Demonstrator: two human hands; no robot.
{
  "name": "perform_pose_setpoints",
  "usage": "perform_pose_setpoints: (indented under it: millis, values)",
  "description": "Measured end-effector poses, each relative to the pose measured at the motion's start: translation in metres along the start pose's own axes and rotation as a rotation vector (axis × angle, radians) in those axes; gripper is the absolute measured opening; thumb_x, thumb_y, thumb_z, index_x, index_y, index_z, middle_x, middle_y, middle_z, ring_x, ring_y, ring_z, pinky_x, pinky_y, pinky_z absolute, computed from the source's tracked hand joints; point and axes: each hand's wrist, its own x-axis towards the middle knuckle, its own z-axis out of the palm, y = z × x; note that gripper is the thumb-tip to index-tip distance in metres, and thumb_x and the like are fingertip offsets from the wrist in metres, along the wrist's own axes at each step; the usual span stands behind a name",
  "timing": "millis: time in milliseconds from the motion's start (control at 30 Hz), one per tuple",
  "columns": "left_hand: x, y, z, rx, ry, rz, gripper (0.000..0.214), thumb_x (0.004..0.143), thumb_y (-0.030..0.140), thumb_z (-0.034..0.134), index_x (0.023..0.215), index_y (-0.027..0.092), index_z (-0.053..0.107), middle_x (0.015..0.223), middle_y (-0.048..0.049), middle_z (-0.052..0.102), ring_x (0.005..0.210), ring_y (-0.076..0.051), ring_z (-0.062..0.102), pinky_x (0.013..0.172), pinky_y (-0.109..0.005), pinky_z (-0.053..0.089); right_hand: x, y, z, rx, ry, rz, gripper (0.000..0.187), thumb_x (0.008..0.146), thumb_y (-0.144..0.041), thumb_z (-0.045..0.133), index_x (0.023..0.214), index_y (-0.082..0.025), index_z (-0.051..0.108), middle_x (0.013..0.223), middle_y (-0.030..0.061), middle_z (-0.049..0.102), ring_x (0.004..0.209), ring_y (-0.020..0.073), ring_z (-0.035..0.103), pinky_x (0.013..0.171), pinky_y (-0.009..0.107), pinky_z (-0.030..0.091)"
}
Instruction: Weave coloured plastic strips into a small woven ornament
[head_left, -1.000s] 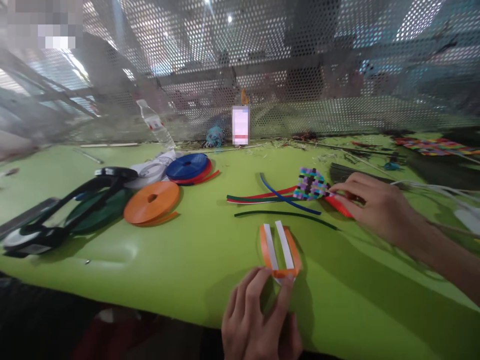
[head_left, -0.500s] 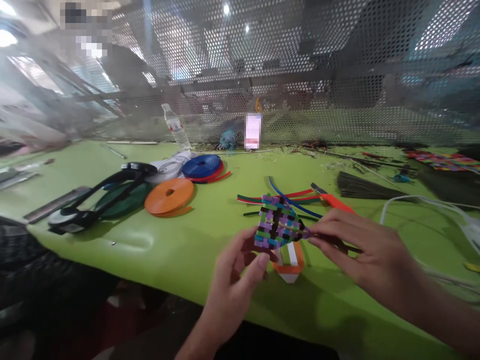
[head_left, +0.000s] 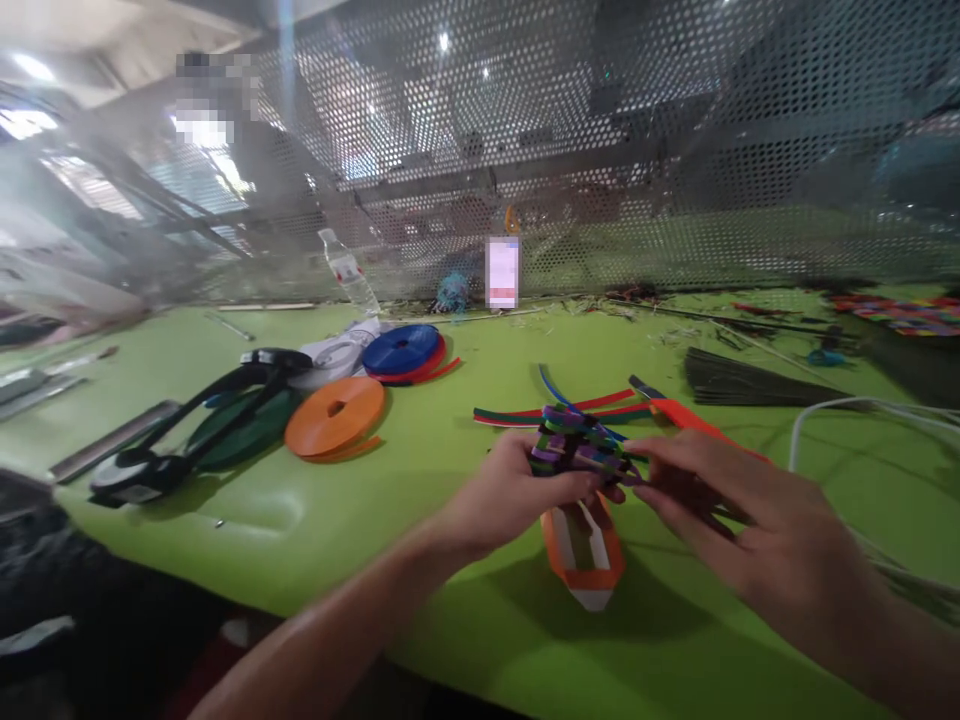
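A small woven piece of purple, green, blue and black plastic strips [head_left: 574, 445] is held above the table between both hands. My left hand [head_left: 517, 485] grips its left side and lower edge, thumb across the front. The fingertips of my right hand [head_left: 697, 490] pinch its pointed right end, where a purple strip shows. Below them an orange and white folded strip frame [head_left: 585, 560] lies on the table. Behind the woven piece are loose red, green and blue flat strips [head_left: 517, 413], partly hidden by it.
On the green table [head_left: 315, 540] to the left are an orange strip roll [head_left: 315, 420], a blue roll [head_left: 405, 350] and a black headset [head_left: 150, 470]. A bottle [head_left: 349, 275] and a phone [head_left: 502, 272] stand by the perforated screen. A white cable [head_left: 799, 430] curves at right.
The woven piece has tilted flatter, and its face is less visible. My left hand has turned, its thumb now lying across the front. My right hand still pinches the pointed end.
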Motion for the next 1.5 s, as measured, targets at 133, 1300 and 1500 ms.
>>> perform_pose_setpoints:
  millis: [133,1300,1500]
  values:
    - [0.002,0.002,0.004,0.026,0.013,-0.021,0.011,0.087,0.022,0.075,0.085,0.011,0.076,0.070,-0.0030,0.073,0.062,-0.011,0.070,0.066,-0.021,0.059,-0.001,0.003,0.001,-0.008,-0.022,-0.004,0.023,0.102,-0.028,0.058,0.124,-0.030,0.064,0.091,0.0015,0.073,0.071,0.0162,0.070,0.059,0.025,0.058]
    - [0.006,-0.005,-0.004,-0.084,0.007,-0.060,0.018,0.082,0.023,0.082,0.091,0.008,0.075,0.084,-0.0072,0.077,0.062,-0.012,0.072,0.063,-0.025,0.063,0.004,0.002,0.001,-0.028,-0.085,0.030,0.014,0.101,-0.023,0.059,0.101,-0.020,0.072,0.089,0.0030,0.075,0.075,0.0158,0.069,0.066,0.028,0.055]
    - [0.005,-0.004,-0.004,-0.064,0.018,-0.065,0.019,0.081,0.023,0.083,0.089,0.007,0.075,0.084,-0.0079,0.076,0.063,-0.013,0.072,0.065,-0.028,0.064,0.003,0.000,0.002,0.004,-0.066,0.055,0.013,0.099,-0.023,0.060,0.100,-0.021,0.073,0.087,0.0029,0.076,0.074,0.0174,0.070,0.067,0.030,0.056]
